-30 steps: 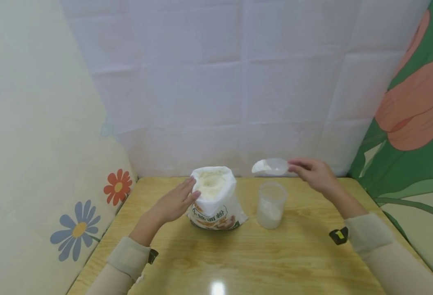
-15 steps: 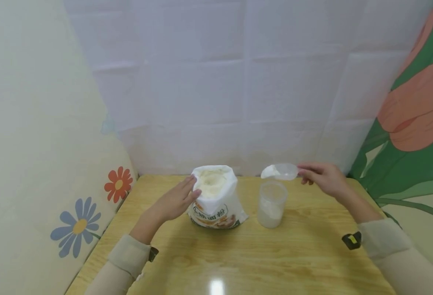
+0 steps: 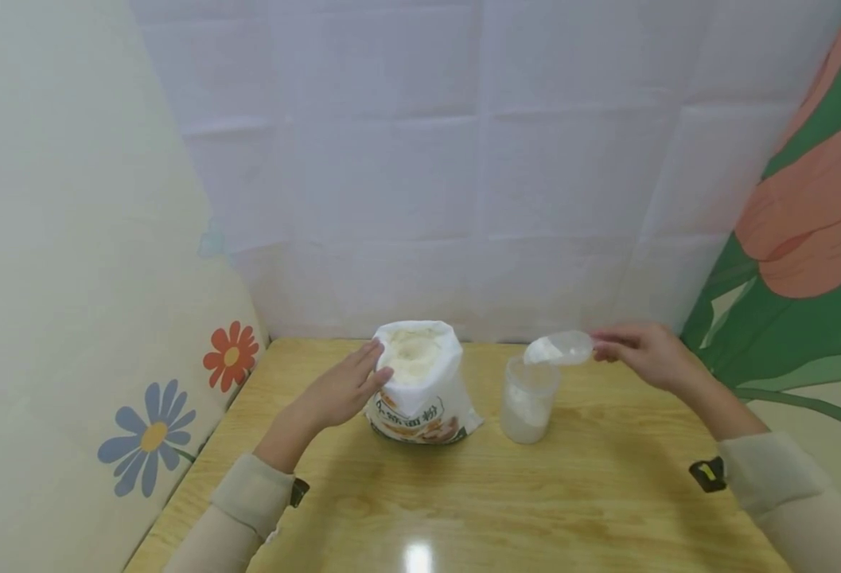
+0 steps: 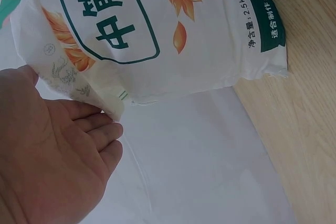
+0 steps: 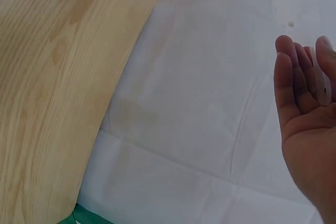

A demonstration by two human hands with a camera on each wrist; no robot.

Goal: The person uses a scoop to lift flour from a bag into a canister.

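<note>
A white flour bag (image 3: 426, 398) stands with its top rolled back, and pale flour (image 3: 413, 356) shows inside. My left hand (image 3: 341, 390) grips the left side of its rim; in the left wrist view, curled fingers (image 4: 107, 135) lie against the bag's edge. Between thumb and fingers, my right hand (image 3: 642, 350) pinches the handle of a clear scoop (image 3: 570, 348). White flour fills the scoop's front, which tilts down over the mouth of a clear plastic jar (image 3: 527, 418) partly filled with flour. In the right wrist view only the scoop handle (image 5: 321, 80) is plain.
A wooden table (image 3: 420, 493) carries the bag and jar. A white cloth (image 3: 391, 159) hangs behind its back edge. Flower-patterned walls (image 3: 55, 239) stand at both sides.
My right hand has moved right and down, bringing the scoop from above the jar to its rim, tip lowered. The left hand keeps its place on the flour bag.
</note>
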